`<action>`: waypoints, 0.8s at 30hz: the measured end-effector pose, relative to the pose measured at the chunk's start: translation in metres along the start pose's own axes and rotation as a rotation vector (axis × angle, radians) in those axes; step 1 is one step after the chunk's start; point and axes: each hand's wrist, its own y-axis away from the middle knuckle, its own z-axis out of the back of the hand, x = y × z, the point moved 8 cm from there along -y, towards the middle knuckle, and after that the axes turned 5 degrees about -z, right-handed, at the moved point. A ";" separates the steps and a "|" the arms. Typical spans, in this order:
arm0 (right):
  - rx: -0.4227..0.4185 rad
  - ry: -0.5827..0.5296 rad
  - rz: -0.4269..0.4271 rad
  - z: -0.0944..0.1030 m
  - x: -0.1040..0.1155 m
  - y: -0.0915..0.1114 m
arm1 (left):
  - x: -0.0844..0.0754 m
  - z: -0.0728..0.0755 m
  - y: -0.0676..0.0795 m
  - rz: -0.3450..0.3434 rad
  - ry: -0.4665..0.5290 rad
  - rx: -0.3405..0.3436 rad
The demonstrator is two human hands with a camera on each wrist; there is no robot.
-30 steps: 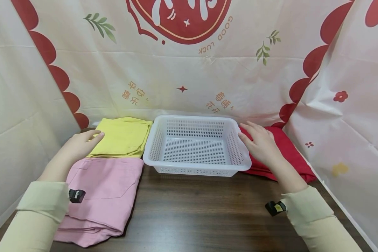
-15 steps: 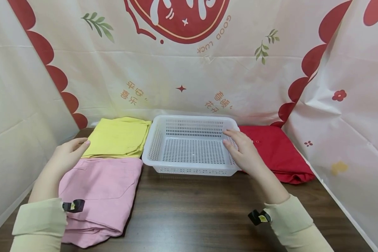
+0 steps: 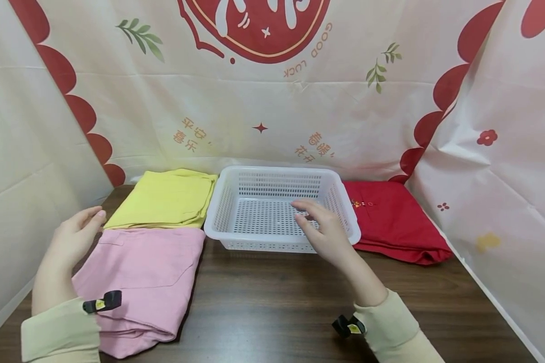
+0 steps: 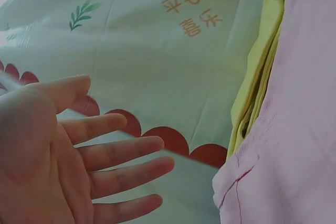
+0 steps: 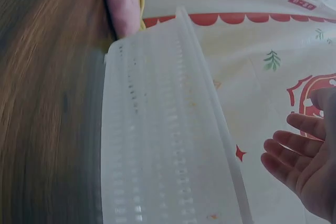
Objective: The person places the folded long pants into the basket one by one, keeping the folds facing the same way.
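Left hand (image 3: 72, 234), fingers loosely spread, was held near left edge of table (image 3: 263, 307), beside pink cloth (image 3: 145, 272). Right hand (image 3: 322, 229) was held relaxed above basket (image 3: 254, 237), set near back edge between yellow cloth (image 3: 163, 199) and red cloth (image 3: 395, 217).

One white perforated basket (image 3: 254, 238) is counted, set on one wooden bench (image 3: 254, 302). Three folded garments are seen: one yellow garment (image 3: 163, 199), one pink garment (image 3: 150, 272) and one red garment (image 3: 395, 217). Two hands are shown, one left hand (image 3: 74, 236) and one right hand (image 3: 324, 232); on the left, four fingers (image 4: 134, 176) and one thumb (image 4: 68, 90) are shown in the wrist view. Two sleeves (image 3: 61, 327) and two black wrist devices (image 3: 103, 301) are worn. On the cloth backdrop (image 3: 236, 91), in the head view, one round red emblem (image 3: 268, 49), one red four-pointed star (image 3: 260, 127) and three green leaf sprigs (image 3: 141, 36) are counted.
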 end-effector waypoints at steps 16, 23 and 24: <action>0.114 -0.143 -0.055 -0.040 0.022 -0.009 | 0.012 0.002 0.004 0.033 0.025 0.035; 0.133 -0.179 -0.049 -0.053 0.037 -0.010 | 0.018 0.004 0.007 0.056 0.031 0.044; 0.139 -0.189 -0.048 -0.055 0.039 -0.010 | 0.020 0.004 0.008 0.062 0.033 0.048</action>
